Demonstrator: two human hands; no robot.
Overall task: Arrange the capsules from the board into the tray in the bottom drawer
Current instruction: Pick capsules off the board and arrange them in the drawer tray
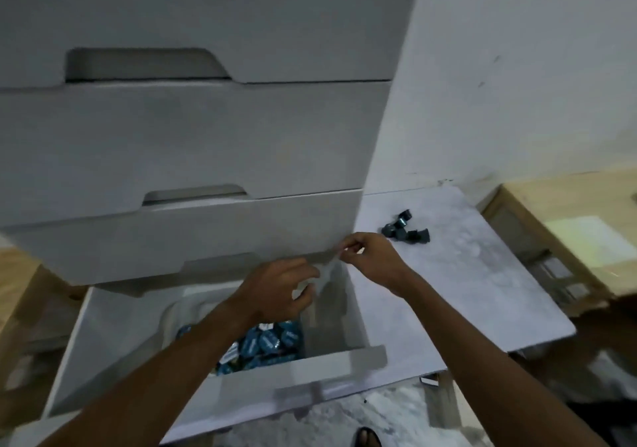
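Between transfers. Both hands hover over the open bottom drawer (213, 388): left hand (279, 291) loosely curled, right hand (365, 257) pinched, contents indiscernible. Blue capsules fill its tray (172, 312); dark capsules (405, 229) remain on the board (465, 291) beside the drawer. Next: reach there.

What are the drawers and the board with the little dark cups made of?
The drawers look like painted wood or laminated board: flat, matte, pale grey fronts with cut-out grips. The board looks like stone or a marble-print sheet: pale and mottled; I can't tell which. The capsules look like dark plastic or metal, too blurred to say.
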